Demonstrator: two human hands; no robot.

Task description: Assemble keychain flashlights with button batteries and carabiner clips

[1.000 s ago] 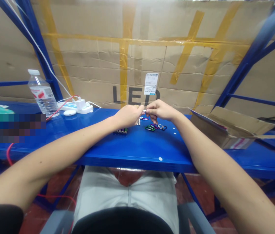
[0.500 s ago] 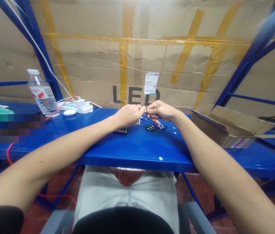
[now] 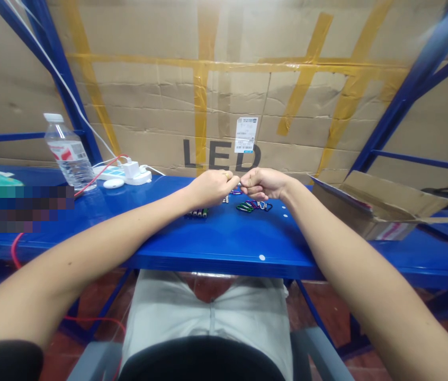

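Note:
My left hand (image 3: 210, 188) and my right hand (image 3: 261, 183) meet fingertip to fingertip above the blue table (image 3: 224, 241). Both are closed in a pinch on one small silvery part (image 3: 239, 184) that is too tiny to name. Just below the right hand lies a heap of coloured carabiner clips (image 3: 253, 206), green, purple and blue. Under the left hand sits a short row of small dark cylinders (image 3: 196, 214), and a few small metal pieces (image 3: 226, 199) lie between the hands.
A water bottle (image 3: 69, 153) stands at the left, beside a white power strip with a charger (image 3: 126, 172) and a red cable (image 3: 100, 169). An open cardboard box (image 3: 378, 206) lies at the right. A big taped carton marked LED (image 3: 224, 106) fills the back.
The two hands have drawn slightly closer together and the right hand has curled tighter. Everything on the table lies where it was.

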